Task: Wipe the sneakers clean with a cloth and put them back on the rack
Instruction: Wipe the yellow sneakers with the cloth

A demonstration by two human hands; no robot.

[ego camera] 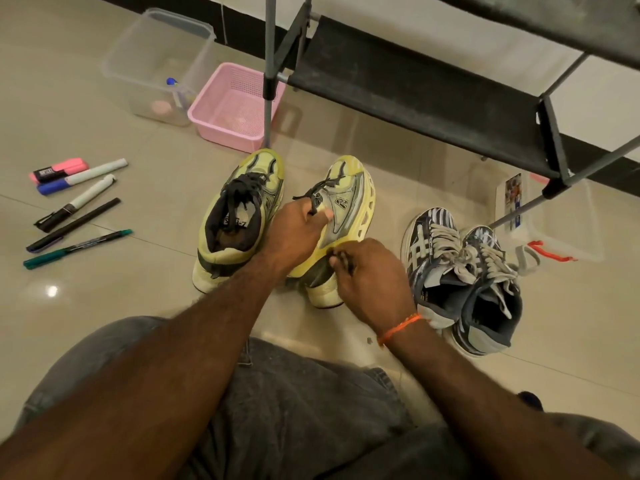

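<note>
Two yellow-green sneakers stand on the tiled floor in front of the black rack (415, 95). The left sneaker (242, 216) sits upright. The right sneaker (349, 202) is tipped on its side, sole facing right. My left hand (294, 230) grips its upper near the dark laces. My right hand (367, 275) pinches something small and dark at the shoe's heel; I cannot tell what it is. A blue-and-white striped pair (460, 271) with grey laces lies to the right. No cloth is visible.
A pink basket (232, 109) and a clear plastic tub (156, 64) stand at the back left. Several markers (76, 209) lie on the floor at left. Another clear box with a red latch (554, 230) sits under the rack's right leg. My knees fill the bottom.
</note>
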